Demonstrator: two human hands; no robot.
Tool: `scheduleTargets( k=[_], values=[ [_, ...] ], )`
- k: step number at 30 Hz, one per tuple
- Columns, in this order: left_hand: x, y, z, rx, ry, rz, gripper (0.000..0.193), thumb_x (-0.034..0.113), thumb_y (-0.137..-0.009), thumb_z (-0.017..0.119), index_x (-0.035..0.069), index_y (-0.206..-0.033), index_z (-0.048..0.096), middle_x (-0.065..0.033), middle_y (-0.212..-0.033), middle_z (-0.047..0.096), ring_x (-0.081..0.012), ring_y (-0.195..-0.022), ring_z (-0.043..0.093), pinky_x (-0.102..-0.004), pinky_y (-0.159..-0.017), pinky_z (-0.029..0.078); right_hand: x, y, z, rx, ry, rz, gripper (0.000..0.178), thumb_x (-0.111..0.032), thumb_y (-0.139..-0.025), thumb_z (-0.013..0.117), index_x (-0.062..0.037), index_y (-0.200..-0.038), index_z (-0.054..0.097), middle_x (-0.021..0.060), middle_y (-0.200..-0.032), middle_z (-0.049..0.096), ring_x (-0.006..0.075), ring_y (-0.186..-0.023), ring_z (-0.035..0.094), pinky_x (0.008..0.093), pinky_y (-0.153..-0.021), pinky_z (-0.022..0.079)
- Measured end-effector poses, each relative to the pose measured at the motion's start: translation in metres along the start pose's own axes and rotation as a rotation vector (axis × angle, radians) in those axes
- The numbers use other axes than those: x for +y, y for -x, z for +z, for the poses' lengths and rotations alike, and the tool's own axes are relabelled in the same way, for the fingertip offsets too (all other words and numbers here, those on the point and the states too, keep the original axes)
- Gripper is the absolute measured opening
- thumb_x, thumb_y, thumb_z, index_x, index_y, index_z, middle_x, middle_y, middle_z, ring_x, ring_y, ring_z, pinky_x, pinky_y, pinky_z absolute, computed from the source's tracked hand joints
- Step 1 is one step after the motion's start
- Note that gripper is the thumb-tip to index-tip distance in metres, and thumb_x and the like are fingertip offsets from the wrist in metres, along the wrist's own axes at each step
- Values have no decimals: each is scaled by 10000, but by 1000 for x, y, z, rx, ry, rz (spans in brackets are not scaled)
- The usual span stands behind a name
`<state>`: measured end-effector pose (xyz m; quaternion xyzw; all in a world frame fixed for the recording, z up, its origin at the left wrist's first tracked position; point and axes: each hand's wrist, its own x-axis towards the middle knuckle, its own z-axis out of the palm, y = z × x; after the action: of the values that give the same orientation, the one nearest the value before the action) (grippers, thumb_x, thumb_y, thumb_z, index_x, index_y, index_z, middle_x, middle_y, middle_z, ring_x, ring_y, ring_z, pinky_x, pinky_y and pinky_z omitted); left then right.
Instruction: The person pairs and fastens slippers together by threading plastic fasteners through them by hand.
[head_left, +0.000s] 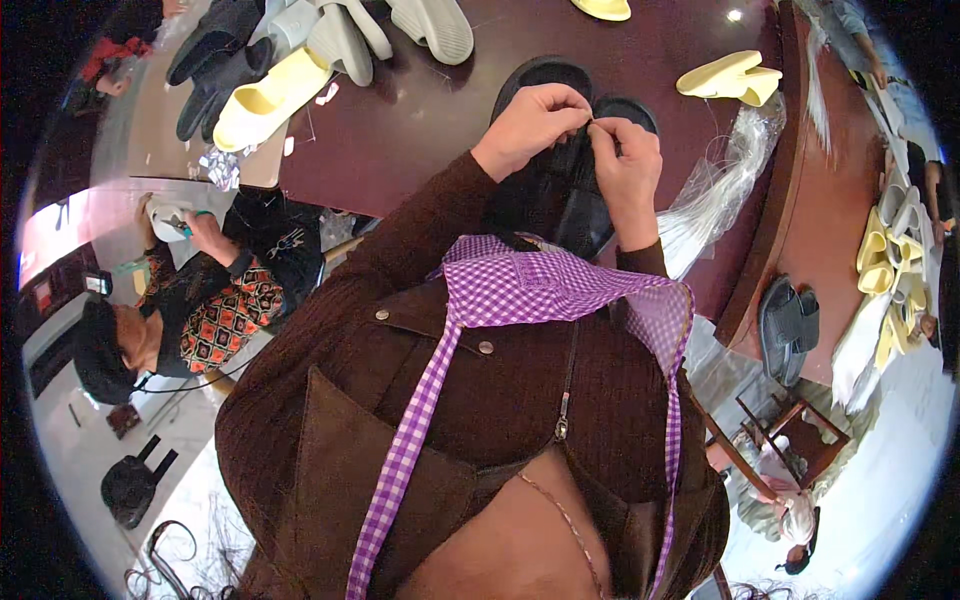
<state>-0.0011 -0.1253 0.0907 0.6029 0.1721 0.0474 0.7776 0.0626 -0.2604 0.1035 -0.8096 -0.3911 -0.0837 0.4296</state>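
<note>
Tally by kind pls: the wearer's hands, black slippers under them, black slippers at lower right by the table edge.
Left hand and right hand: 2
Black slippers under hands: 2
Lower-right black slippers: 2
Total: 6

Black slippers (540, 190), paired, on maroon table (400, 130)

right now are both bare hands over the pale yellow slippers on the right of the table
No, the left hand and right hand meet over the black slippers lying side by side, apart from the pale yellow slippers.

No lettering or numbers can be read.
</note>
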Motion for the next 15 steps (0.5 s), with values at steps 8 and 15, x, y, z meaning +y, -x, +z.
scheduleTargets(
  k=[8,15],
  values=[
    [-4,-2,-2,-6,-9,15,118,134,-808,595,38,-873,620,28,-694,563,-38,-587,496,-171,-503,392,1,1,0,-32,-13,47,44,-101,-733,640,-57,-739,639,81,-659,596,234,-604,547,346,-567,415],
    [-8,-4,-4,-5,-46,50,121,135,-810,600,33,-871,623,33,-684,557,-36,-586,490,-171,-502,385,8,1,4,-62,11,44,71,-110,-742,633,-42,-758,647,99,-649,607,222,-570,569,325,-531,423]
  ],
)
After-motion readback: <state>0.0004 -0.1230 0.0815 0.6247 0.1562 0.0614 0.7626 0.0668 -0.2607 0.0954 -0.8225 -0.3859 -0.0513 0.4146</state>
